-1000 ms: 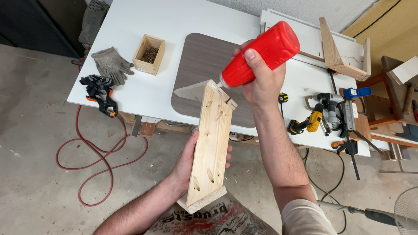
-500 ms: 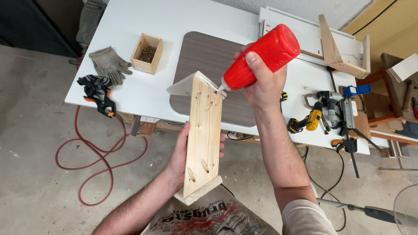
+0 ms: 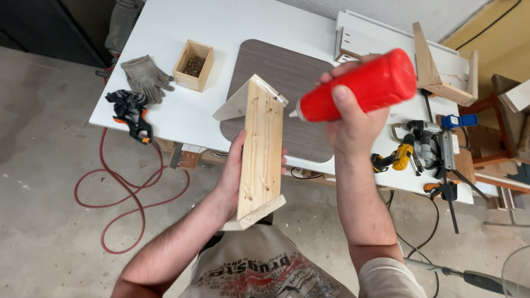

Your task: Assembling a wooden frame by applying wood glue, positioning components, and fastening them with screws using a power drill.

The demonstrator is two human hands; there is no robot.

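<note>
The white worktable is lying beyond both hands, carrying a grey rounded board, a small wooden box of screws and a grey glove. The left hand is wrapping closed around a pine assembly, holding it upright just below the table edge. The right hand is clenching a red glue bottle, its nozzle pointing at the assembly's top edge, just apart. Squeezing too hard risks glue dripping down the pine face; the one-handed hold could let the piece tilt.
</note>
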